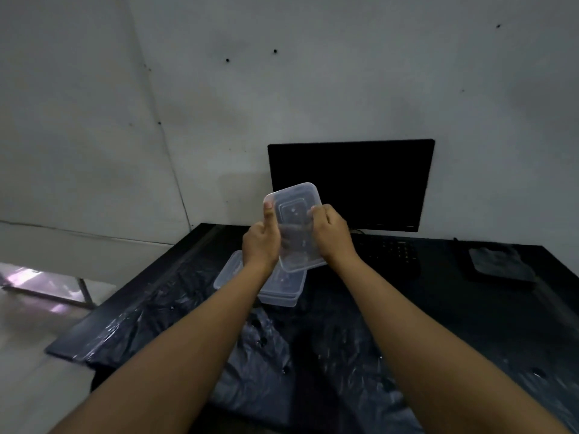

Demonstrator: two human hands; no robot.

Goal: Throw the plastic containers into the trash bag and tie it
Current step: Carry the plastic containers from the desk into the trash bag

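Note:
A clear rectangular plastic container [296, 220] is held tilted above the dark table. My left hand [261, 242] grips its left edge with the thumb up along the rim. My right hand [332, 233] grips its right side, fingers curled over the edge. Below it, more clear plastic containers [275, 285] lie stacked on the table, partly hidden by my left forearm. A black trash bag [250, 371] lies crumpled and spread over the front of the table, under my arms.
A black monitor [351, 183] stands against the wall at the back. A dark keyboard [391, 252] lies in front of it. A dark flat object [498, 264] sits at the right. The table's left edge [131, 283] drops to a pale floor.

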